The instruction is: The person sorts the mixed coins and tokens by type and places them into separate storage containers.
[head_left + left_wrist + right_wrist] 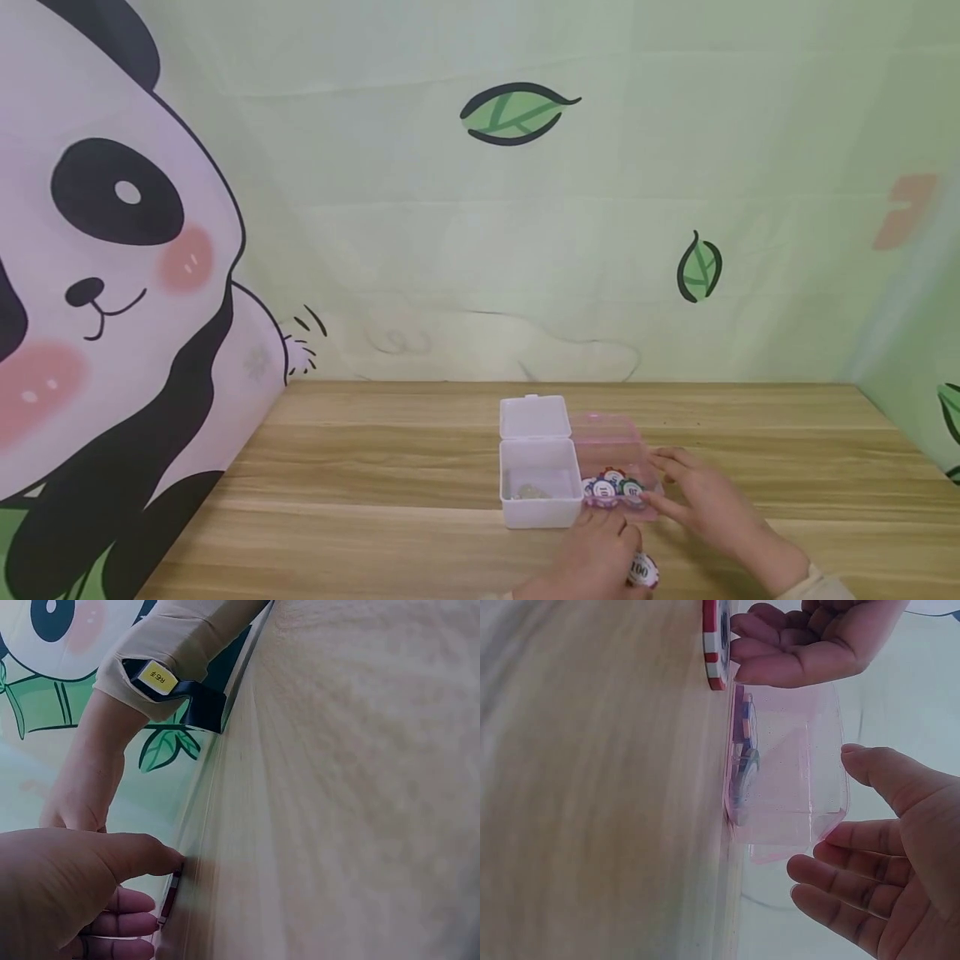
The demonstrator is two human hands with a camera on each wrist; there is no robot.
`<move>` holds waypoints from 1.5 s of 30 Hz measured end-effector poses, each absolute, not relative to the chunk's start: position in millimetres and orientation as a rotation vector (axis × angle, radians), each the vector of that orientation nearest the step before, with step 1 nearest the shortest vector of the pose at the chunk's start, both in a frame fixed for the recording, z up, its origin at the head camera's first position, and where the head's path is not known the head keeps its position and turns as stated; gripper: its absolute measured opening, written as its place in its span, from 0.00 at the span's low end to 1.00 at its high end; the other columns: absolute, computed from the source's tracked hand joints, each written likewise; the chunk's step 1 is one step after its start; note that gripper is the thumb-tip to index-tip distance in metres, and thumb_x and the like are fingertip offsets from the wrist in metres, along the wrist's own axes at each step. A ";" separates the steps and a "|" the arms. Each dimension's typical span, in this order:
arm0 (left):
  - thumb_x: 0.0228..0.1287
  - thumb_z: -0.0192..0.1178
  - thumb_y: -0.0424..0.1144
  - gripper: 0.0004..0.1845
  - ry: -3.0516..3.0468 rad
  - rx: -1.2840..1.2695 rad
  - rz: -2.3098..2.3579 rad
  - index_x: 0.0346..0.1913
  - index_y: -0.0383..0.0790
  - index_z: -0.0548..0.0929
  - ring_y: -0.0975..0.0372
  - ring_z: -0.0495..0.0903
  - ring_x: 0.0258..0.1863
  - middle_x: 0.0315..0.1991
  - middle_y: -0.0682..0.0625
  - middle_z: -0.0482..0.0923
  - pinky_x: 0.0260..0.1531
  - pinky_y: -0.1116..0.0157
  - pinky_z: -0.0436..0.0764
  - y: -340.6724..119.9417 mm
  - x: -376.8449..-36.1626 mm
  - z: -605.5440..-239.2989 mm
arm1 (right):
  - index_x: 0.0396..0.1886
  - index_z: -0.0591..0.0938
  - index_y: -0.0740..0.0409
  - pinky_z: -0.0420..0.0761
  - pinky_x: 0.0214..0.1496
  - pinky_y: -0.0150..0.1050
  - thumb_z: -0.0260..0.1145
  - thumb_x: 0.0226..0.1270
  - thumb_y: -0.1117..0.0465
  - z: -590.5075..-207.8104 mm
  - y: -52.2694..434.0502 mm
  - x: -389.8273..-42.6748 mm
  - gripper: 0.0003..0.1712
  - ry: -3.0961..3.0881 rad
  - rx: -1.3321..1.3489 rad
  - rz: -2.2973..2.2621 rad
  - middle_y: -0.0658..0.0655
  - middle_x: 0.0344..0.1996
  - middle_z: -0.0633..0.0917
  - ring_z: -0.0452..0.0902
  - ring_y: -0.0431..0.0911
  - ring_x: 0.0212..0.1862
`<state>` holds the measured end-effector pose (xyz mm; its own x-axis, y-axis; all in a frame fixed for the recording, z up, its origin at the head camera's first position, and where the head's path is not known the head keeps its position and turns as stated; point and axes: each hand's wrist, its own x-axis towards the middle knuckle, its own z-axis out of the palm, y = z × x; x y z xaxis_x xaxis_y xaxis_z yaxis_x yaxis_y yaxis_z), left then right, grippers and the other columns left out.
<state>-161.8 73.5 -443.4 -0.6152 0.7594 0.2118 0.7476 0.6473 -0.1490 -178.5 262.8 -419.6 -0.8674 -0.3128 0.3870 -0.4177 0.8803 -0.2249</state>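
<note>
A poker chip [643, 571] marked 100, its edge red and white in the right wrist view, sits at the table's front. My left hand [588, 554] pinches it, the thumb at one side and fingertips at the other. A pink see-through box [791, 769] with its lid up holds several poker chips [611, 489]. At the box's right side is my right hand [708, 504], the thumb by its front wall and a finger touching its side, fingers loosely spread. Left of it, against the pink box, stands a white box [542, 512] with small pale pieces inside.
The white box's lid [536, 418] leans open toward the back. Both boxes stand on a wood-grain table [375, 467]. Behind the table hangs a pale green cloth [375, 250] printed with a panda and leaves.
</note>
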 end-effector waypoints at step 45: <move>0.53 0.63 0.64 0.21 -2.575 -1.264 0.035 0.34 0.50 0.76 0.71 0.72 0.39 0.35 0.61 0.73 0.44 0.75 0.71 73.2 -158.0 -437.1 | 0.54 0.80 0.66 0.84 0.44 0.45 0.71 0.57 0.52 -420.8 262.7 -179.0 0.29 -2.698 0.559 0.453 0.60 0.50 0.82 0.83 0.44 0.37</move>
